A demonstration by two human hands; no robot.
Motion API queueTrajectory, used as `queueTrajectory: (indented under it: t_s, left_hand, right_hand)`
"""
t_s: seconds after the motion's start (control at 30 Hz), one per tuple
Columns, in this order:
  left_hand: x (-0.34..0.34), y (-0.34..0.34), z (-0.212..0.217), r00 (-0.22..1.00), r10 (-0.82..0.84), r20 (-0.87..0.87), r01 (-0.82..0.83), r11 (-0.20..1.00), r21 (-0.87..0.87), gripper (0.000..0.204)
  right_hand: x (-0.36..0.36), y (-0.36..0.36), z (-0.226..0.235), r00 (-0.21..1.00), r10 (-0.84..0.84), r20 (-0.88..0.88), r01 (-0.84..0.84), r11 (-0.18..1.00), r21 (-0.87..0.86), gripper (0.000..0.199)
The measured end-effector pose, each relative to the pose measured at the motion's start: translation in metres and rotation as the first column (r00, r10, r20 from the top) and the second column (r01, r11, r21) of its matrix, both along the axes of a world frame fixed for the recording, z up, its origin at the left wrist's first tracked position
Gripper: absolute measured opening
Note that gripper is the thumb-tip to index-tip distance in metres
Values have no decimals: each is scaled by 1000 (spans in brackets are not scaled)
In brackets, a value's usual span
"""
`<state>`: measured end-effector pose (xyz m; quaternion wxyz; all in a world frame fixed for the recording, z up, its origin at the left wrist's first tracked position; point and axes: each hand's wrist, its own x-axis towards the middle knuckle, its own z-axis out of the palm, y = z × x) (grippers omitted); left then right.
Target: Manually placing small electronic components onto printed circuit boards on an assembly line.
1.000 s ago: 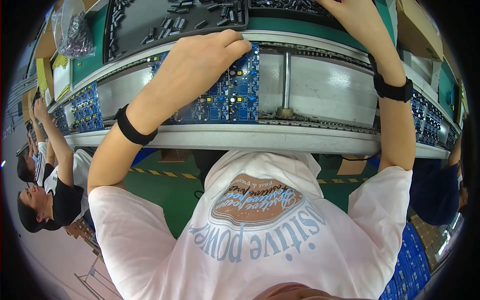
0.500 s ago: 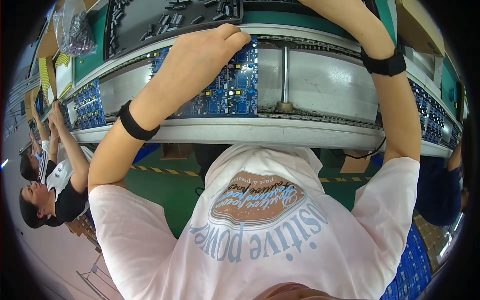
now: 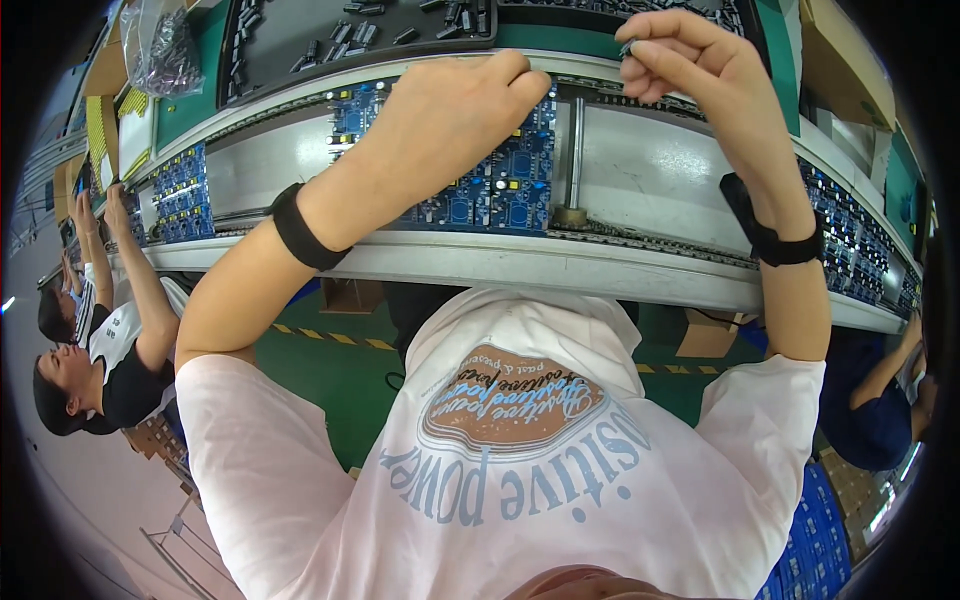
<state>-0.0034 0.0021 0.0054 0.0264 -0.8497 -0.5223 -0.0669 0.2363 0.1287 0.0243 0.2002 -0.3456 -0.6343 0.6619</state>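
Note:
A blue circuit board dotted with small yellow, white and black parts lies across the rails of a conveyor. My left hand reaches over it, fingers curled together at the board's far right corner. Its fingertips are hidden, so what they grip, if anything, cannot be seen. My right hand is raised over the conveyor's far rail, to the right of the board. Between its thumb and forefinger is a small dark electronic component; the other fingers are bent.
Beyond the conveyor a black tray holds loose black cylindrical capacitors, and another tray sits beside it. More boards ride at left and right. A bag of parts lies far left. People work on both sides.
The board has shifted right along the conveyor, and my left hand has moved right with it. My right hand has come back from the far tray toward the conveyor, now showing a small component.

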Motion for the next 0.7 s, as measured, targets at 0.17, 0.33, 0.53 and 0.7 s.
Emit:
queueTrajectory:
  t_s: [0.17,0.33,0.53,0.7]
  left_hand:
    - [2,13,12,984,32,177,-45,997,69,19]
    - [-37,37,48,949,163,269,-200,973,117,19]
    - [-58,53,32,867,367,337,-308,926,-216,12]
    - [-51,50,45,951,236,199,-230,972,-49,17]
  right_hand:
    - [16,4,-25,990,112,-88,-110,993,30,25]
    - [15,-3,-24,982,153,-109,-153,988,10,23]
    - [3,-33,-31,976,210,-61,-198,967,161,15]
    - [-5,-51,-37,943,284,173,-328,884,334,15]
